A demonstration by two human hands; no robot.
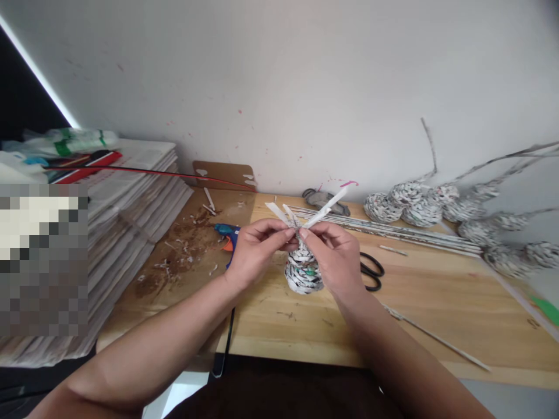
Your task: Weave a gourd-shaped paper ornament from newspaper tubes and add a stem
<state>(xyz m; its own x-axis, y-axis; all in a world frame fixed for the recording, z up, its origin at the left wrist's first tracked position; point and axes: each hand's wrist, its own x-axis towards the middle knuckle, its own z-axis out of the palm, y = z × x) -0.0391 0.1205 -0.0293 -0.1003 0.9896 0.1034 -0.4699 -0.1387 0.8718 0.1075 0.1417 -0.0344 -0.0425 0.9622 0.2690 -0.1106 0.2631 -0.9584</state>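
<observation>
Between my hands is a small gourd-shaped piece woven from rolled newspaper strips [304,273], its round bottom hanging down and its narrow neck at the top. White paper ends [329,205] fan out upward from the neck. My left hand [264,244] pinches the neck from the left, thumb and fingers closed on it. From the other side my right hand [336,250] pinches the same spot, the two thumb tips nearly meeting. Behind my left wrist lies a blue glue gun [226,230] with an orange trigger. The black handles of scissors [373,271] show beside my right hand.
Finished woven gourds [421,210] with long stems line the wall at right. Thin paper rods [393,234] lie along the back; one loose rod [445,343] lies front right. A tall newspaper stack [144,192] stands left. Glue scraps dot the brown board [174,279].
</observation>
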